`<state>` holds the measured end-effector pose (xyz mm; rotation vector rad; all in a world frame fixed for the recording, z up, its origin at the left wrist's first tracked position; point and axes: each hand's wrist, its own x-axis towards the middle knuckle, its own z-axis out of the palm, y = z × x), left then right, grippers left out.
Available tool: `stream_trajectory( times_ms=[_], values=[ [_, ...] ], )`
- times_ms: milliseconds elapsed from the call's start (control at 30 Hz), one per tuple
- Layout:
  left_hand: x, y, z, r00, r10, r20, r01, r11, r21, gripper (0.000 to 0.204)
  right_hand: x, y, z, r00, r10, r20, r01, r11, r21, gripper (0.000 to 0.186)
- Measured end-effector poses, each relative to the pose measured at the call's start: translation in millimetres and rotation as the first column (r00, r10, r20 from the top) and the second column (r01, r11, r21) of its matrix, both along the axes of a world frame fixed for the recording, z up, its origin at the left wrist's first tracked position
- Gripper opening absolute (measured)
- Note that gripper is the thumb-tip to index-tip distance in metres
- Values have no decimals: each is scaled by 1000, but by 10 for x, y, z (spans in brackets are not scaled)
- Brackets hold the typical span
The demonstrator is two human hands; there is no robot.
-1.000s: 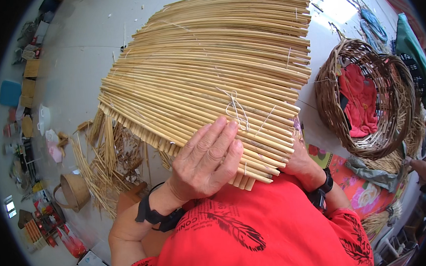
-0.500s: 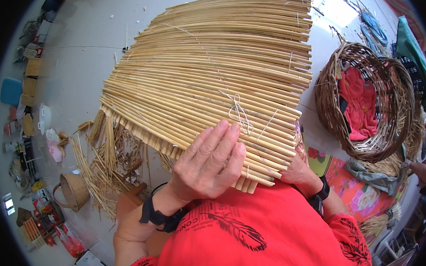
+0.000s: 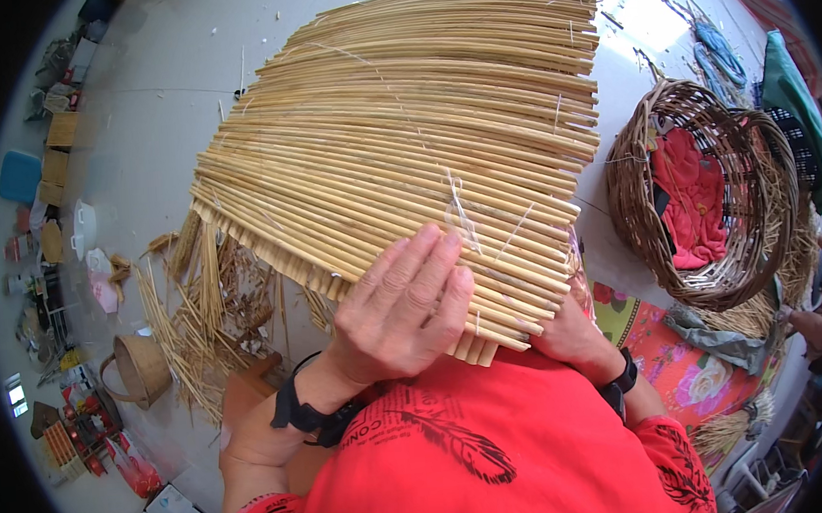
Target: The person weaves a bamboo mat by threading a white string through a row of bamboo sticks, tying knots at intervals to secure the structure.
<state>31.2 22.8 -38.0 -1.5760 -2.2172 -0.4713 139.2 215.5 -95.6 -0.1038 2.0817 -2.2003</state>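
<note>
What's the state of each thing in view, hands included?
Reed mat: flat, partly woven, loose twine ends showing.
Left hand: open, palm flat on the mat's near edge.
Right hand: mostly hidden under the mat edge.
Wicker basket: tilted, red cloth inside.
Loose reeds: scattered on floor.

The pale grey floor (image 3: 163, 112) carries loose reeds (image 3: 187, 320) at left, with a small round basket (image 3: 137, 366) just beside them. A big wicker basket (image 3: 702, 188) holding red cloth (image 3: 688, 199) stands at right, near a flowered mat (image 3: 686, 371). Boxes (image 3: 60, 138) line the left edge
</note>
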Motion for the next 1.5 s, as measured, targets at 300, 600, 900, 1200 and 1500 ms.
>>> stream_trajectory(
  times_ms=[300,600,900,1200,1500],
  values=[
    [-51,69,118,1000,-1,6,1,1000,16,17,6,-91,-14,924,-132,360,380,433,-817,35],
    [-16,97,63,1000,2,1,-2,1000,-3,16,-152,-79,-257,807,46,588,568,212,-796,43],
    [-27,144,131,1000,2,22,-3,999,41,15,-109,-107,-317,887,82,454,439,158,-885,46],
    [-136,79,217,1000,9,26,-11,997,72,14,129,205,-40,768,236,595,250,745,-618,25],
    [-79,124,136,1000,-24,14,23,998,53,17,-544,400,125,804,-479,352,275,-226,-935,17]
  ],
)
